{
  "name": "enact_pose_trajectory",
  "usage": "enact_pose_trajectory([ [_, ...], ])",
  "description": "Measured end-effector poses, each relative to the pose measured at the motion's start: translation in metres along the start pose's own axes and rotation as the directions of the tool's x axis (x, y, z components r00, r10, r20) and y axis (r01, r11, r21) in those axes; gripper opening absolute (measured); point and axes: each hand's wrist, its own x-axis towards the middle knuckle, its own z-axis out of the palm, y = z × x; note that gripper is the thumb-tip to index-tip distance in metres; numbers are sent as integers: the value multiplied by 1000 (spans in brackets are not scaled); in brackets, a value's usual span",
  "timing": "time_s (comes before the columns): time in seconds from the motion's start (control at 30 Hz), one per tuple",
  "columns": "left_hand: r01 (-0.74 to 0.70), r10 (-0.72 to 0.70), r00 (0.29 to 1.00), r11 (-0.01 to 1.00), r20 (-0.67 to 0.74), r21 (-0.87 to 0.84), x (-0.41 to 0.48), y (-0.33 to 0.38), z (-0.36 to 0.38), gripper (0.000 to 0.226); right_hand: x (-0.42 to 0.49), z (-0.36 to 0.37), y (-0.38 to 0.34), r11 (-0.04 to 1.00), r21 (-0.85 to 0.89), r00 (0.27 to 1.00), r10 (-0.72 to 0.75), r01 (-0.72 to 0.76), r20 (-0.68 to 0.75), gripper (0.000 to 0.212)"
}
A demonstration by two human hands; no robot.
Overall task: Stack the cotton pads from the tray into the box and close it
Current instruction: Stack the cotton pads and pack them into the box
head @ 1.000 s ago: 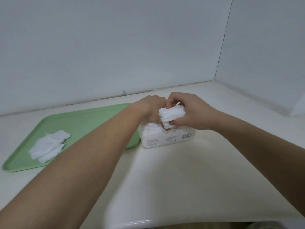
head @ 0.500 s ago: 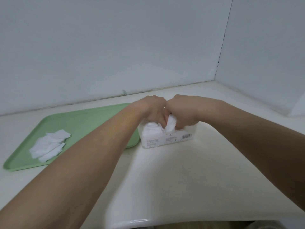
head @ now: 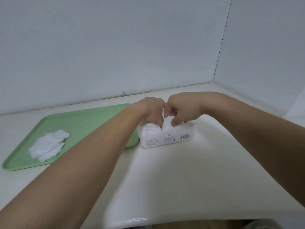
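Note:
A clear plastic box (head: 166, 138) with a barcode label stands on the white counter, just right of the green tray (head: 82, 119). Both hands are on top of the box. My right hand (head: 183, 111) pinches a bunch of white cotton pads (head: 167, 124) and presses it down into the box's open top. My left hand (head: 152, 110) has its fingertips on the pads in the box's left part. A loose pile of white cotton pads (head: 48, 144) lies on the tray's left side. The box's lid is hidden behind the hands.
The counter (head: 181, 179) runs into a corner, with pale walls behind and to the right. Its rounded front edge is at the bottom of the view. The tray's right corner nearly touches the box.
My right hand has lowered the bunch of pads from above the box into its top. My left hand has stayed on the box.

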Motion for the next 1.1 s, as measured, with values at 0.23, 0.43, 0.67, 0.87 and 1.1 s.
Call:
enact_pose_trajectory([
  [0.23, -14, 14, 1000, 1000, 20, -18, -8, 1, -2, 5, 11, 11, -15, 989, -147, 980, -19, -10, -198, 29],
  [0.43, -17, 17, 1000, 998, 1, 63, -3, 0, 1, 18, 7, 23, -4, 996, 78, 973, -26, 46, -229, 20],
  [0.67, 18, -18, 1000, 1000, -1, 0, 4, -4, 2, 34, -5, 16, 6, 999, 35, 989, 5, 0, -151, 21],
  [0.87, 32, -32, 999, 999, 10, -38, 6, -6, 5, 21, -2, 19, 6, 996, 76, 996, -35, 42, -86, 22],
  [1.1, 68, -66, 998, 994, 23, -88, 9, -3, 1, 58, 0, 21, 8, 990, 138, 1000, -18, 16, 16, 16],
])
